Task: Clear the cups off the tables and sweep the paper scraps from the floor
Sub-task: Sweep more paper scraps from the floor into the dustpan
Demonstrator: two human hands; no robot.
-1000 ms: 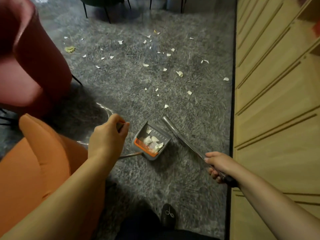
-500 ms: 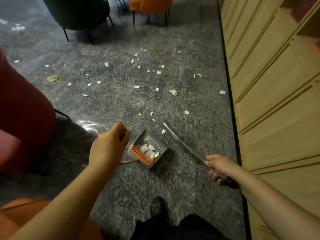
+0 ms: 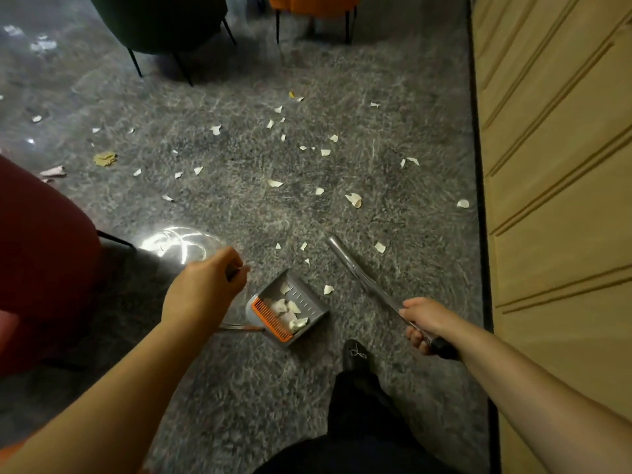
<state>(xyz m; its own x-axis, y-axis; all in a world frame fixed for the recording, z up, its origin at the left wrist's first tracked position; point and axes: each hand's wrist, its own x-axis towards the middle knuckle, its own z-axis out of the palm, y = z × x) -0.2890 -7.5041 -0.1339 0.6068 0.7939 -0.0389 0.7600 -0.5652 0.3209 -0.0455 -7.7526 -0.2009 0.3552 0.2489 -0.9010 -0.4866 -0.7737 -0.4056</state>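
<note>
**Sweeping up, dustpan half loaded**

Left hand (image 3: 205, 289) is curled around the top of the dustpan's long handle, and right hand (image 3: 424, 323) is wrapped around a shiny metal broom handle (image 3: 359, 275) that slants away over the floor. The grey dustpan (image 3: 290, 309) with its orange comb edge sits between the two hands, with a few paper bits already in it. Loads more paper scraps (image 3: 354, 200) are scattered on the grey carpet (image 3: 239, 213) beyond the dustpan. A black shoe (image 3: 355, 355) is just behind the dustpan, a red chair (image 3: 41, 251) off to its left, and a wood wall (image 3: 554, 200) to its right.
</note>
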